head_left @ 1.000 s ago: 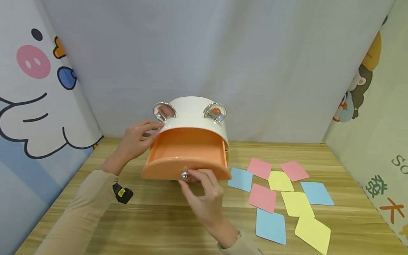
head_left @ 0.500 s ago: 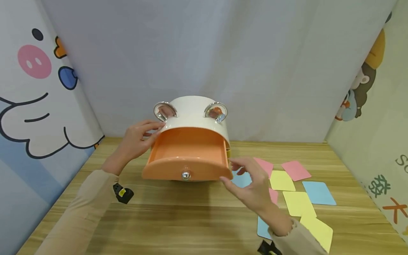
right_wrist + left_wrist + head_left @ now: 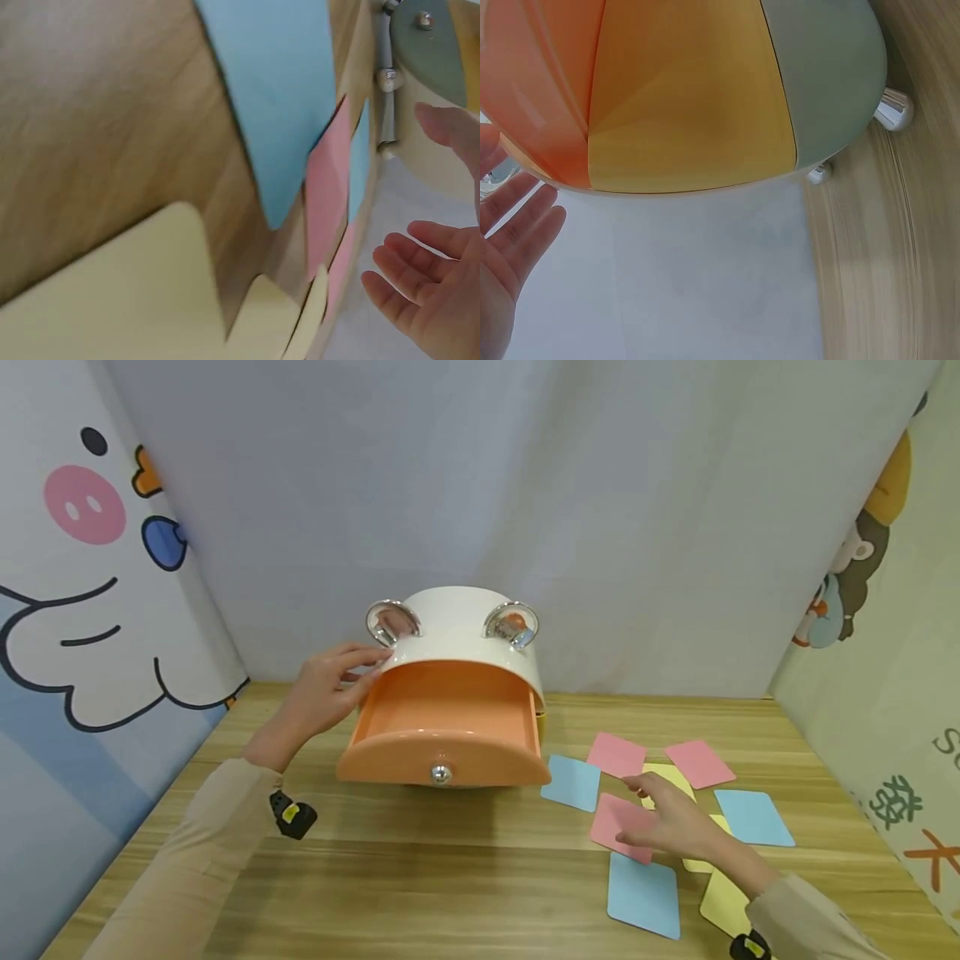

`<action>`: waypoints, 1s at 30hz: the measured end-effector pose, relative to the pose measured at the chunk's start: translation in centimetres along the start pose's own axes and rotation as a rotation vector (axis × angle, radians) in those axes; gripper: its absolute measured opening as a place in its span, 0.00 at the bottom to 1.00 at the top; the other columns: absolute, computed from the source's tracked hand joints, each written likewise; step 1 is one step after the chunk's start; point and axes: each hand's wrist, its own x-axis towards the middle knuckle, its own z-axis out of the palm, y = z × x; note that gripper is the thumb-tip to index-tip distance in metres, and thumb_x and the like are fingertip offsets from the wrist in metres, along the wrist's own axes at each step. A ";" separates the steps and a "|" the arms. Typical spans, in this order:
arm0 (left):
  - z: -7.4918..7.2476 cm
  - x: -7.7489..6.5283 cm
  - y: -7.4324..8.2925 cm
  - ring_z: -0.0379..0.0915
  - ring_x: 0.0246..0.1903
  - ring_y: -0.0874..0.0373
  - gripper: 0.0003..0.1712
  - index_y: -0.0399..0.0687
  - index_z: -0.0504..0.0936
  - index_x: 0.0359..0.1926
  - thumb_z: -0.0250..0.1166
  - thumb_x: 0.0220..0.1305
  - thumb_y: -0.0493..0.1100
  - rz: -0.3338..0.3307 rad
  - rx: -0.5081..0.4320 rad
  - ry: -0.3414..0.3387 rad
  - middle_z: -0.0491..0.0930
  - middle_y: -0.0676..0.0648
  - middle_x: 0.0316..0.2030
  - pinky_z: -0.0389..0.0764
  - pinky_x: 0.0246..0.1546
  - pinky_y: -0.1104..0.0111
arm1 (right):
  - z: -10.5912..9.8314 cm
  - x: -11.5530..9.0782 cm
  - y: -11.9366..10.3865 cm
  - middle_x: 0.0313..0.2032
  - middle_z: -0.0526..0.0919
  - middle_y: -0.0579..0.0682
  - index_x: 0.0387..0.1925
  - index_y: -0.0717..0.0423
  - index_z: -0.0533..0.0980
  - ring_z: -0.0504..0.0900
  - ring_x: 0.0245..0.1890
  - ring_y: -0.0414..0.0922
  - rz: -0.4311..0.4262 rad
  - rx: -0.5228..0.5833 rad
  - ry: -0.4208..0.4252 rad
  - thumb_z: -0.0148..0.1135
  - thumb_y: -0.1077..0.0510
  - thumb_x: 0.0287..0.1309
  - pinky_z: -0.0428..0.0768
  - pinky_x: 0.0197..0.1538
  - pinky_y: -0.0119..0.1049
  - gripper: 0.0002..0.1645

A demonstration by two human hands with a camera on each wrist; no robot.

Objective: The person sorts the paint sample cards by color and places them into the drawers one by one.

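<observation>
A white drawer box [image 3: 456,625] with two shiny silver ears stands on the table. Its top orange drawer [image 3: 480,762], with a round silver knob [image 3: 441,774], is pulled out and no cards show in it. My left hand [image 3: 322,692] rests its fingers on the box's upper left side. To the right, my right hand [image 3: 675,820] hovers above the scattered cards, thumb and fingers apart, holding nothing. Below it lie a pink card [image 3: 611,818] and yellow cards, partly hidden. The left wrist view shows a yellow drawer [image 3: 690,97] and a grey-green drawer [image 3: 829,82], both closed.
Several square cards spread over the table's right side: blue [image 3: 642,896], another blue [image 3: 572,783], a pink one [image 3: 701,763] and more. A pale curtain [image 3: 637,527] hangs behind the box. Printed cartoon panels [image 3: 82,635] flank the table.
My right hand has let go of the drawer knob, passed the drawer's right corner and moved right over the cards. My left hand stays on the box, and the drawer remains pulled out.
</observation>
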 end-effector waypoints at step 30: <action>0.1 -0.1 0.0 0.76 0.41 0.48 0.15 0.39 0.80 0.48 0.59 0.60 0.34 0.006 -0.007 0.022 0.78 0.42 0.42 0.83 0.35 0.61 | 0.8 -0.3 2.7 0.38 0.72 0.52 0.45 0.69 0.74 0.70 0.35 0.44 0.013 -0.214 -0.041 0.74 0.43 0.28 0.74 0.35 0.36 0.43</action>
